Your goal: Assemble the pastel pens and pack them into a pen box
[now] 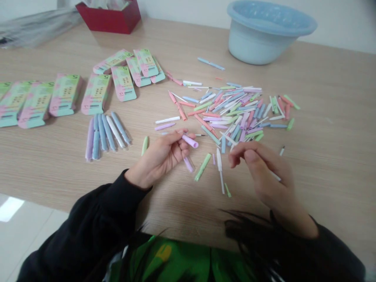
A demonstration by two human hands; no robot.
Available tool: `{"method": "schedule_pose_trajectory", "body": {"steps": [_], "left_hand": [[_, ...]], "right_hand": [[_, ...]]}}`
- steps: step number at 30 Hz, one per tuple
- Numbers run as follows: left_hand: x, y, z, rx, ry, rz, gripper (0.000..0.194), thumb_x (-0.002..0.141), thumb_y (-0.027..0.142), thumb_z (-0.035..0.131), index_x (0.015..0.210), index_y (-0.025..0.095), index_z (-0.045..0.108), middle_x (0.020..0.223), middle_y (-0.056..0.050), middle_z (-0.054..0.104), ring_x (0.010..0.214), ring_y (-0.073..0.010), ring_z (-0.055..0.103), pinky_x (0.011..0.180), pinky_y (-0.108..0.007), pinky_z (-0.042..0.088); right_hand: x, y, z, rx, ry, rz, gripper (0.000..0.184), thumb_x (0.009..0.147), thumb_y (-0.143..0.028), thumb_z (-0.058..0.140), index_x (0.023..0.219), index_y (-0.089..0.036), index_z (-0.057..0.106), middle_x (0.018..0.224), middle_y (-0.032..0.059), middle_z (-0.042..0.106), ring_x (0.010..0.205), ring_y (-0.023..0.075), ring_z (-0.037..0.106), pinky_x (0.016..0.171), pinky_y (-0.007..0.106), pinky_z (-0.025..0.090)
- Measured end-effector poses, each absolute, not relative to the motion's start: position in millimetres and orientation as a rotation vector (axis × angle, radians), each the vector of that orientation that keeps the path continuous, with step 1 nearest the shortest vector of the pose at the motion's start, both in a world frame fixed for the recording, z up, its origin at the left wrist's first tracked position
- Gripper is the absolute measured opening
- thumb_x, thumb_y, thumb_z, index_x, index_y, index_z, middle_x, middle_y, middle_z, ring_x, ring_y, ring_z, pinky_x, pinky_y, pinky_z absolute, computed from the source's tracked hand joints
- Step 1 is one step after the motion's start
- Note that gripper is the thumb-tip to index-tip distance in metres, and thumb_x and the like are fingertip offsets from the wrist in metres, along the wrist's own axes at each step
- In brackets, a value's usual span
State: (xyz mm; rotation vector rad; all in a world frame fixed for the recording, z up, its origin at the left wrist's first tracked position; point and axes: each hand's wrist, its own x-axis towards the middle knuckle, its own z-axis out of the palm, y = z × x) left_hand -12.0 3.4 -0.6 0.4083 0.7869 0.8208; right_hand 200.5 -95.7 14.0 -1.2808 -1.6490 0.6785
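On the left, wrapped pens [109, 132] lie side by side on the worktop [329, 156]. Next, your left hand [166, 156] has its palm partly up, fingers curled, pinching a purple tube [190, 141] above the worktop. Then comes a messy pile of pen parts [239, 111]. Your right hand [266, 170] hangs by its near edge, fingers bent; I can't tell if they grip the white stick [229, 138] there.
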Motion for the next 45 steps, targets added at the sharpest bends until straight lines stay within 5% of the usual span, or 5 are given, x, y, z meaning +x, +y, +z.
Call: {"method": "schedule_pose_trajectory", "body": {"steps": [10, 18, 23, 28, 45], "left_hand": [[-7.6, 1.9, -4.5, 0.404, 0.842, 0.777, 0.033, 0.106, 0.010, 0.037, 0.089, 0.008, 0.065, 0.068, -0.007, 0.069, 0.048, -0.0071, 0.060, 0.049, -0.015, 0.055], [-6.3, -2.6, -6.3, 0.585, 0.817, 0.894, 0.022, 0.105, 0.010, 0.042, 0.085, 0.016, 0.050, 0.066, -0.002, 0.067, 0.037, -0.0007, 0.035, 0.040, -0.009, 0.035], [-7.2, -3.1, -9.9, 0.728, 0.799, 0.916, 0.013, 0.100, 0.016, 0.056, 0.092, 0.020, 0.046, 0.069, 0.001, 0.069, 0.039, -0.0019, 0.037, 0.044, -0.012, 0.038], [-6.9, -5.8, -12.8, 1.035, 0.760, 0.913, 0.031, 0.091, 0.031, 0.072, 0.098, 0.023, 0.043, 0.067, 0.006, 0.067, 0.042, -0.0044, 0.041, 0.045, -0.015, 0.040], [-13.8, -19.5, -23.0, 2.185, 0.812, 1.005, 0.011, 0.101, 0.016, 0.049, 0.109, 0.022, 0.045, 0.088, -0.001, 0.062, 0.075, -0.0147, 0.065, 0.068, -0.025, 0.048]], "right_hand": [[189.5, -105.7, 23.3, -1.230, -1.832, 0.632, 0.022, 0.090, -0.006, 0.052, 0.098, -0.025, 0.060, 0.070, -0.0071, 0.063, 0.059, 0.0077, 0.059, 0.056, 0.021, 0.046], [187.6, -105.4, 20.9, -1.198, -1.887, 0.608, 0.022, 0.087, -0.006, 0.053, 0.095, -0.025, 0.062, 0.074, -0.0039, 0.069, 0.057, 0.0108, 0.061, 0.053, 0.025, 0.046], [194.5, -104.8, 15.9, -1.302, -1.806, 0.570, 0.021, 0.090, -0.008, 0.054, 0.094, -0.026, 0.065, 0.066, -0.0060, 0.063, 0.056, 0.0101, 0.059, 0.054, 0.023, 0.045], [199.5, -100.2, 6.6, -1.364, -1.786, 0.601, 0.019, 0.091, -0.010, 0.056, 0.093, -0.024, 0.067, 0.067, -0.0050, 0.064, 0.058, 0.0110, 0.060, 0.056, 0.024, 0.045], [200.5, -107.2, 24.9, -1.137, -1.387, 0.842, 0.016, 0.098, -0.021, 0.059, 0.105, -0.026, 0.072, 0.078, 0.0009, 0.070, 0.070, 0.0167, 0.066, 0.063, 0.030, 0.054]]}}
